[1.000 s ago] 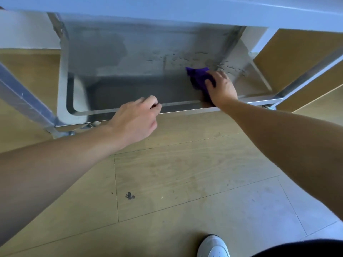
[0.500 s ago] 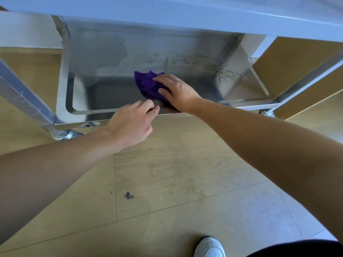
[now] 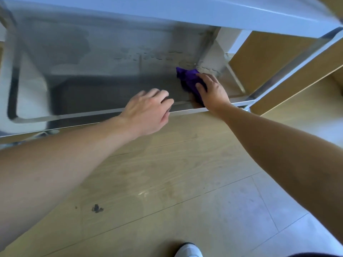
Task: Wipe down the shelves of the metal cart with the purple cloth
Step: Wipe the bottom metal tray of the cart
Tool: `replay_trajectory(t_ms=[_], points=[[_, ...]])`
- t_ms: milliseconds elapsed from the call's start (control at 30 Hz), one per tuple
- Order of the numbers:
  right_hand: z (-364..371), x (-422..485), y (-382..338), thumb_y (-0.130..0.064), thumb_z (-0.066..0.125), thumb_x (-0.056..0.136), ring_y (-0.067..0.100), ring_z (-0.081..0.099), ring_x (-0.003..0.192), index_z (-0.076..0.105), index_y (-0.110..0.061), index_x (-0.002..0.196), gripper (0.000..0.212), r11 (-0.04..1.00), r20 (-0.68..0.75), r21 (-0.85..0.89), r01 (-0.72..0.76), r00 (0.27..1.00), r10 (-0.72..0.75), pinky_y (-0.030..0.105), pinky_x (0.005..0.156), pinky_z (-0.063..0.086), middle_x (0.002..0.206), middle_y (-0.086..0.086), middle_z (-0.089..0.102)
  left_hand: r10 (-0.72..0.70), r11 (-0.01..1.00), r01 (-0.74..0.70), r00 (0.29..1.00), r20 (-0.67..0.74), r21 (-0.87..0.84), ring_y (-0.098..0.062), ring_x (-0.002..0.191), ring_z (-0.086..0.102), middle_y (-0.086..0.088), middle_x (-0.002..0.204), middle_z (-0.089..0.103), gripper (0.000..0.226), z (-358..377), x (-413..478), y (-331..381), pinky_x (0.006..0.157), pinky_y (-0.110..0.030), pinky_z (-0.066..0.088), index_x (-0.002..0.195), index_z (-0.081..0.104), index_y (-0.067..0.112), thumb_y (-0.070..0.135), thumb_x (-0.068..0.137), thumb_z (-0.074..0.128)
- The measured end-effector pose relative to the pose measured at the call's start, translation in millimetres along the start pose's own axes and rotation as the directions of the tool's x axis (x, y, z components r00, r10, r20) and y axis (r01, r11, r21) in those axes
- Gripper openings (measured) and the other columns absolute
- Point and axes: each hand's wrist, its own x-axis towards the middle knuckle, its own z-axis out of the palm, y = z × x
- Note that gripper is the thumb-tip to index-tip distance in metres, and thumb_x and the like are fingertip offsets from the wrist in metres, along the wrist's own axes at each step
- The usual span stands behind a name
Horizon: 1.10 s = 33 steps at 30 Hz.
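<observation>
The purple cloth (image 3: 188, 78) lay bunched on the lower shelf (image 3: 111, 89) of the metal cart (image 3: 289, 71), toward the shelf's 3 o'clock end, close to the corner post there. The right hand (image 3: 213, 89) lay on top of it, fingers (image 3: 206, 76) spread and fairly straight, pressing the cloth down onto the metal rather than clutching it; the cloth stuck out from under the fingertips toward 11 o'clock, and a dark fold of it ran back under the palm to the shelf's near edge.

The left hand (image 3: 148, 112) sat at the front rim (image 3: 89, 115) of the same shelf, at about 9 o'clock from the right hand and apart from it. Its fingers were curled over the rim with the thumb below, grasping the edge (the blur makes the exact hold hard to read).

Streaks and droplets of wet (image 3: 148, 54) showed on the shelf at 12 o'clock from the left hand, beyond the cloth's reach line. The upper shelf (image 3: 185, 12) crossed the top of the view. On the wooden floor (image 3: 167, 173) there was a small dark mark (image 3: 96, 208) at 7 o'clock, and the toe of a white shoe (image 3: 188, 251) at 6 o'clock
</observation>
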Motion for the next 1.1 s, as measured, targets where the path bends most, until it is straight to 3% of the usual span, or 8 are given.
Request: replay_trajectory(t_ms=[200,400,600,667,800,933,1000,1100], points=[[-15.5,-3.4,54.6,-0.032,0.044,0.099,0.022,0.051,0.122,0.048,-0.022,0.138,0.04,0.997,-0.11,0.008,-0.077,0.991,0.077,0.022,0.092,0.034,0.139,0.001,0.051,0.136,0.985,-0.128,0.988,0.07,-0.112,-0.023,0.141,0.032,0.0,0.152,0.037,0.046,17.9,38.0,-1.6,0.11,-0.045,0.035,0.144,0.042,0.03,0.041,0.1,0.031],[-29.8,-1.5,104.7,-0.031,0.04,0.097,0.027,0.052,0.116,0.05,-0.029,0.135,0.039,0.93,-0.249,0.076,-0.359,0.897,0.366,0.029,0.085,0.038,0.13,0.006,0.055,0.113,0.973,-0.092,0.99,0.085,-0.214,-0.022,0.142,0.03,0.002,0.153,0.036,0.044,34.0,40.5,-8.8,0.114,-0.041,0.03,0.142,0.044,0.034,0.04,0.101,0.031],[-18.3,40.0,75.6,-0.027,0.032,0.098,0.035,0.041,0.129,0.042,-0.02,0.139,0.044,0.823,-0.214,-0.019,-0.568,0.806,0.552,0.044,0.106,0.034,0.14,0.013,0.045,0.089,0.97,-0.07,0.993,0.073,-0.235,-0.021,0.143,0.03,0.002,0.153,0.036,0.044,39.2,42.9,-6.1,0.114,-0.043,0.031,0.142,0.045,0.034,0.04,0.101,0.03],[-6.5,51.7,46.3,-0.027,0.033,0.099,0.036,0.039,0.131,0.04,-0.018,0.141,0.043,0.857,-0.164,-0.037,-0.513,0.849,0.502,0.044,0.107,0.033,0.143,0.015,0.042,0.094,0.968,-0.074,0.993,0.074,-0.239,-0.02,0.143,0.031,0.002,0.152,0.038,0.044,39.5,42.7,-4.0,0.113,-0.043,0.032,0.141,0.046,0.032,0.04,0.101,0.029],[21.0,56.8,-10.0,-0.029,0.037,0.1,0.033,0.042,0.13,0.039,-0.022,0.143,0.044,0.987,-0.073,-0.015,-0.163,0.984,0.161,0.041,0.106,0.037,0.148,0.009,0.04,0.02,0.964,-0.016,1.0,0.014,-0.267,-0.02,0.134,0.044,-0.001,0.144,0.048,0.04,37.7,41.2,-4.4,0.11,-0.041,0.039,0.133,0.057,0.022,0.035,0.101,0.036],[11.5,50.1,8.5,-0.029,0.042,0.1,0.024,0.048,0.126,0.044,-0.024,0.142,0.042,0.997,0.002,0.048,0.056,0.998,-0.056,0.027,0.098,0.037,0.145,0.003,0.045,-0.147,0.944,0.117,0.986,-0.075,-0.309,-0.028,0.115,0.056,-0.009,0.129,0.059,0.031,35.4,40.5,-6.4,0.096,-0.044,0.047,0.116,0.068,0.011,0.016,0.094,0.047],[0.6,48.4,34.6,-0.028,0.044,0.1,0.023,0.049,0.126,0.046,-0.025,0.141,0.042,0.998,0.013,0.045,0.039,0.999,-0.039,0.024,0.096,0.034,0.144,0.001,0.047,-0.178,0.938,0.148,0.982,-0.068,-0.314,-0.028,0.112,0.057,-0.008,0.126,0.059,0.029,35.3,40.0,-6.6,0.094,-0.044,0.048,0.109,0.069,0.009,0.013,0.091,0.047],[-14.8,45.7,74.6,-0.028,0.043,0.098,0.026,0.05,0.125,0.047,-0.026,0.14,0.042,0.982,-0.083,0.023,-0.189,0.978,0.19,0.029,0.099,0.037,0.143,0.004,0.049,-0.174,0.937,0.148,0.983,-0.057,-0.316,-0.026,0.11,0.056,-0.007,0.122,0.059,0.026,35.7,40.3,-5.9,0.091,-0.043,0.047,0.101,0.069,0.007,0.011,0.089,0.046]])
